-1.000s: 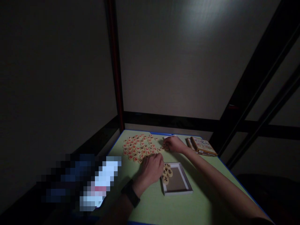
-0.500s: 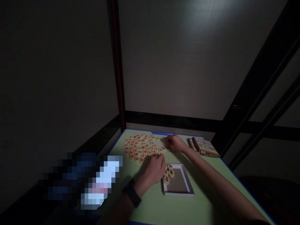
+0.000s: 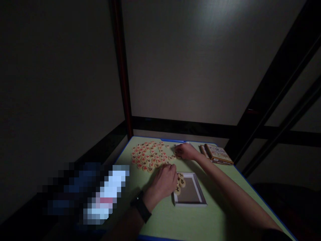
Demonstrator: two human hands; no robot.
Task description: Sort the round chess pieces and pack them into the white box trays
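Many round wooden Chinese chess pieces [image 3: 142, 157] with red or black characters lie spread over the far left of the table. A shallow white box tray [image 3: 204, 197] stands nearer, with several black-marked pieces [image 3: 182, 182] in its left part. My left hand [image 3: 165, 179], a dark watch on its wrist, is at the tray's upper left edge with fingers curled and closed; whatever they hold is hidden. Farther back, my right hand [image 3: 186, 151] has its fingers closed down around a Chinese chess piece [image 3: 178, 155] at the right end of the spread.
Flat game boxes [image 3: 219, 154] are stacked at the table's far right. The pale green table [image 3: 175, 222] has a blue edge and stands against a wall. A blurred-out patch [image 3: 107, 190] is at the table's left side.
The view has shifted slightly. My left hand has come a little over the tray's left side, covering part of the pieces there. My right hand stays at the far pieces.
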